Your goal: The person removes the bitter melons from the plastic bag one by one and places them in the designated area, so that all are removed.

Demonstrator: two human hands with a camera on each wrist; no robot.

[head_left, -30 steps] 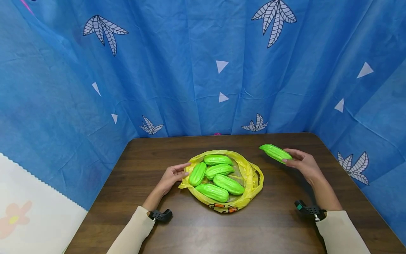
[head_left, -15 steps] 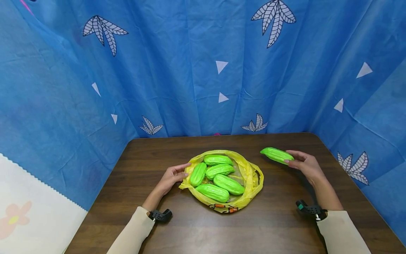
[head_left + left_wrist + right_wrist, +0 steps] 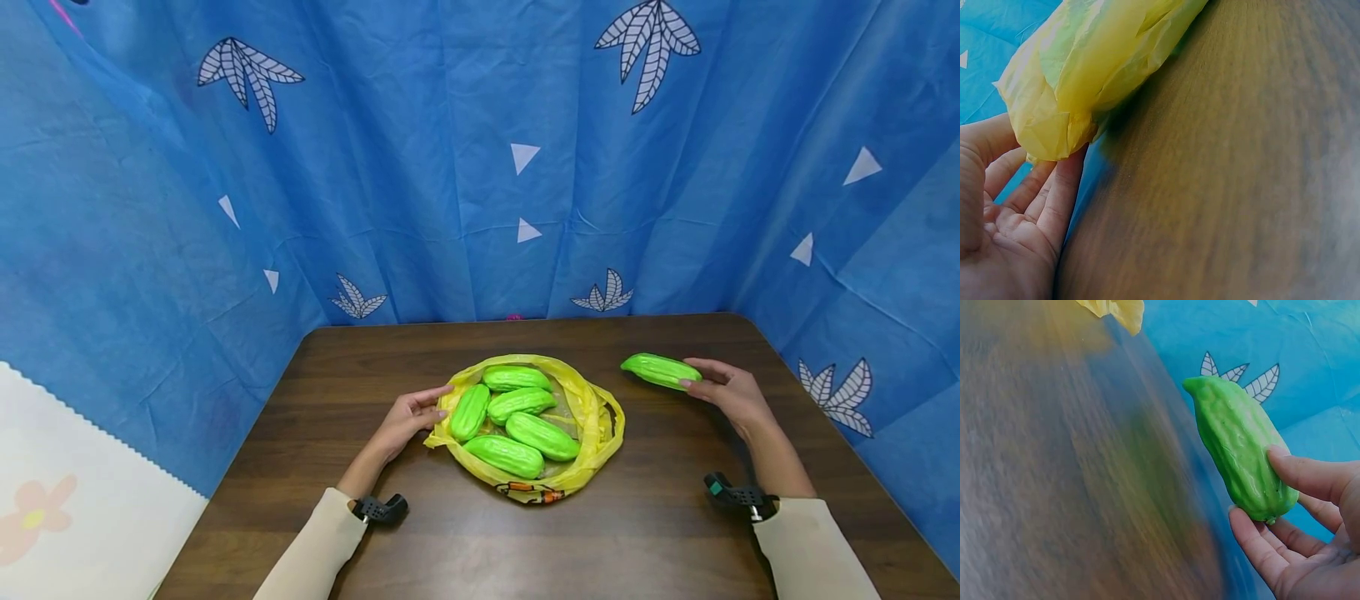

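Note:
A bright green bitter melon (image 3: 652, 369), ribbed and pointed at one end, is held by my right hand (image 3: 733, 398) to the right of the bag. Thumb and fingers grip its blunt end, as the right wrist view shows on the melon (image 3: 1238, 447); the pointed tip faces left and away. My left hand (image 3: 405, 421) is at the left rim of an open yellow plastic bag (image 3: 592, 467), its thumb and fingers around the edge. In the left wrist view the bag (image 3: 1091, 75) hides its fingertips. Inside the bag lie several more bitter melons (image 3: 504, 456).
Both hands work over a dark brown wooden table (image 3: 585, 550). Behind it hangs a blue curtain (image 3: 480, 167) with white leaf and triangle prints. A white flowered cloth (image 3: 67, 483) is at the far left. Each wrist wears a black camera mount (image 3: 382, 510).
My right hand has moved slightly right and lower in the head view with the bitter melon, which now lies more level. The left hand and the bag have stayed put.

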